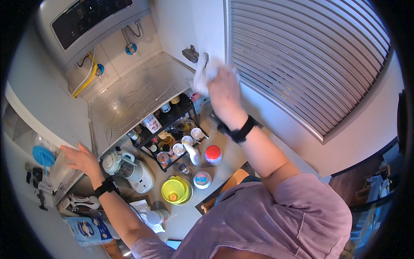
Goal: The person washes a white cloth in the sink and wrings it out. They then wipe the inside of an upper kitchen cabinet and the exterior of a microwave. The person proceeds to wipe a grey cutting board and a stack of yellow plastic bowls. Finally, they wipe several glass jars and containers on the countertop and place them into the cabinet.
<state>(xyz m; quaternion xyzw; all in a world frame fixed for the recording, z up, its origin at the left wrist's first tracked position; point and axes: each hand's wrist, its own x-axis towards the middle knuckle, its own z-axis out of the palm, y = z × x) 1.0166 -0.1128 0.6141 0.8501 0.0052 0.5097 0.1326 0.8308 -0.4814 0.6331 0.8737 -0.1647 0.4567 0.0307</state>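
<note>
My right hand (224, 85) is raised in front of the open cabinet's right-hand side and grips a crumpled white cloth or paper towel (202, 77). Both hand and cloth are blurred. A dark hinge (190, 54) shows on the white door panel (208, 29) just beyond. At the left, my left hand (82, 160) is empty with fingers apart, at the lower edge of the grey cabinet side (48, 106); whether it presses on it I cannot tell. Between the hands, the cabinet floor (139, 85) is covered in shiny, wrinkled foil-like lining.
A grey water heater (93, 26) and hoses (85, 81) occupy the cabinet. Below stand a black rack (174, 119) of jars and bottles, a white blender (139, 176), a red-lidded jar (213, 153) and yellow-green bowls (174, 191). A louvred door (307, 58) is at right.
</note>
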